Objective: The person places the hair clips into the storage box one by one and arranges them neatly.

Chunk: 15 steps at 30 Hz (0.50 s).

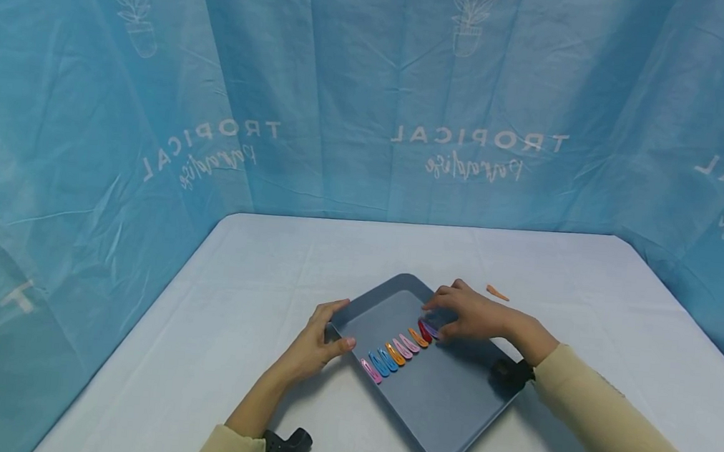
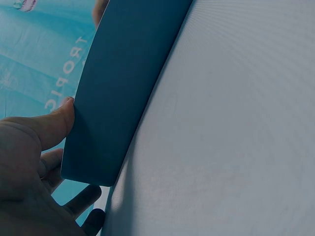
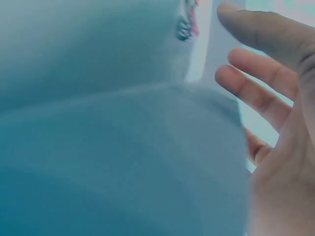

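Note:
A grey rectangular tray (image 1: 449, 406) lies turned at an angle on the table. Inside it, several snap hair clips form a slanting row: a pink clip (image 1: 371, 371) at the near end, then blue, orange and pink ones. A red clip (image 1: 425, 332) and a purple clip (image 1: 431, 330) are at the far end. My left hand (image 1: 316, 340) holds the tray's left corner, thumb by the rim and fingers around the outside. Over the tray, my right hand (image 1: 473, 315) is beside the purple clip, thumb and fingers apart; whether it touches that clip is hard to tell.
An orange clip-like piece (image 1: 497, 293) lies on the white tablecloth (image 1: 281, 262) beyond my right hand. Blue printed curtains (image 1: 360, 97) enclose the table's back and sides. Each wrist carries a black camera (image 1: 288, 448).

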{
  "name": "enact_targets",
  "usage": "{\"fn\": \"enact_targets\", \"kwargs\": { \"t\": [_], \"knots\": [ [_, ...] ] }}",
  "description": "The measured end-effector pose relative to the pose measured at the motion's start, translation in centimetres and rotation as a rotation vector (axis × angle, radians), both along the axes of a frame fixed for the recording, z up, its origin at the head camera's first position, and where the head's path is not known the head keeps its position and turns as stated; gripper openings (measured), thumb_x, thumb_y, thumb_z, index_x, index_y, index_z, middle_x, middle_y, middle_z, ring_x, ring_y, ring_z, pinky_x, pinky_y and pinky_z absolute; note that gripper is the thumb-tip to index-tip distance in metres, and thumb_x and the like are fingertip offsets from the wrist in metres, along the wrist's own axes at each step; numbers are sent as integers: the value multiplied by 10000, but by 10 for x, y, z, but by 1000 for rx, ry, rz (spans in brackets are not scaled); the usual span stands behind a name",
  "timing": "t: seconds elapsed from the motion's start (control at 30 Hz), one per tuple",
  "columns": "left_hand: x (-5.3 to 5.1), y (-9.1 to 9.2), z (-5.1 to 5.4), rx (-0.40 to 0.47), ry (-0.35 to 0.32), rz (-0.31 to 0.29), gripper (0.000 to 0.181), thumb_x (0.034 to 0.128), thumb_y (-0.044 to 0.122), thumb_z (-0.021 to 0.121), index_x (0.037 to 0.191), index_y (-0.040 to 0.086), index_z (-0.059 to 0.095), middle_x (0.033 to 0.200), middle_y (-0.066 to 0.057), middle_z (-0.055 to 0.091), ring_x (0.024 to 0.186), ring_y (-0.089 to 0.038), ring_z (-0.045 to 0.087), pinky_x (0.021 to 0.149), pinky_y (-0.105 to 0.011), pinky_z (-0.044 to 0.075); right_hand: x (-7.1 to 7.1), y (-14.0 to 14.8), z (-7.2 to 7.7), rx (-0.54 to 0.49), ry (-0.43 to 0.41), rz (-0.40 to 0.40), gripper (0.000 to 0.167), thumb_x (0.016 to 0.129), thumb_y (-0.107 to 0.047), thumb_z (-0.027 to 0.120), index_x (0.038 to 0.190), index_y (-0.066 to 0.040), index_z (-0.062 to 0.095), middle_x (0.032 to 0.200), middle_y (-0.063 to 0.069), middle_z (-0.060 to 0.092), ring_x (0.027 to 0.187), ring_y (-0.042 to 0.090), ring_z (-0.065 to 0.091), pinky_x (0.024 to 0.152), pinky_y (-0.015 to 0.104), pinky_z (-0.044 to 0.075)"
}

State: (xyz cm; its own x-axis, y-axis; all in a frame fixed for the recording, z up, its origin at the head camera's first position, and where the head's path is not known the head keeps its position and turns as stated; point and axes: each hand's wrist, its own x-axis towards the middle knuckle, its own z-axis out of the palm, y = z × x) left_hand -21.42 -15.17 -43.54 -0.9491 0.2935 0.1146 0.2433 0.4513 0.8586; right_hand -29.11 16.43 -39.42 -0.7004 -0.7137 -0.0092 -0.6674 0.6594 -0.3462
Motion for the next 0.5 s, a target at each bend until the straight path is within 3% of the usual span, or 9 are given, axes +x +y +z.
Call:
{"fn": "enact_targets", "kwargs": {
  "t": [0.2,0.33,0.5],
  "knots": [
    [0,0,-1,2,7,-2,724,872,238,673,1479,136,291,1500,-134,270,1436,-374,167,1099,-620,217,1,9,13,-52,-7,-80,483,813,-281,735,1266,-186,599,1272,-10,565,1107,197,420,869,458,431],
    [0,0,-1,3,6,1,719,872,218,674,1476,131,295,1499,-133,272,1434,-375,171,1097,-623,218,-1,17,19,-128,-19,-79,479,826,-234,723,1270,-114,591,1245,37,585,1098,248,431,879,445,450],
    [-1,0,0,6,7,-4,726,868,240,679,1476,135,296,1501,-130,271,1434,-373,171,1096,-620,223,-5,28,20,-186,-28,-119,491,825,-237,724,1278,-110,582,1236,75,591,1107,294,443,883,506,446]
  ]
}}
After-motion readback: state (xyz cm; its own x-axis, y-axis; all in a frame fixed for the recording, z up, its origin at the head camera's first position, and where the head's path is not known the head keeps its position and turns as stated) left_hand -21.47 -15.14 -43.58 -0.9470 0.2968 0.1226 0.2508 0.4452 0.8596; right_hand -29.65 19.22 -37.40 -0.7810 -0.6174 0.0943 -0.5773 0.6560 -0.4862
